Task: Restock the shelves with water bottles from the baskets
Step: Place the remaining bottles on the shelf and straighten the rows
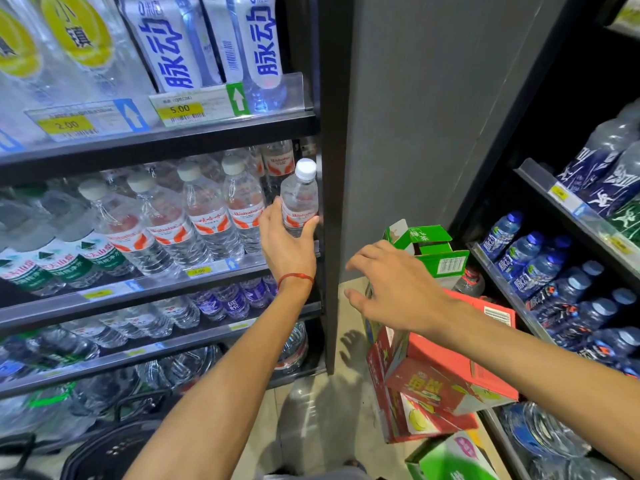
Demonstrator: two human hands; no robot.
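**Bottle going in at the shelf's right end**

The left hand (287, 244) is holding a bottle (299, 199) upright at the right end of the shelf (221, 266), just beside the row of matching bottles; its grip is clamped round the bottle's lower half. The right hand (394, 289) is hovering above a red carton (446, 382), its grip apart and holding nothing.

I see a thin red string bracelet (296, 277) ringing the wrist of my left hand (287, 244), mid-frame; both forearms (221, 375) are bare.
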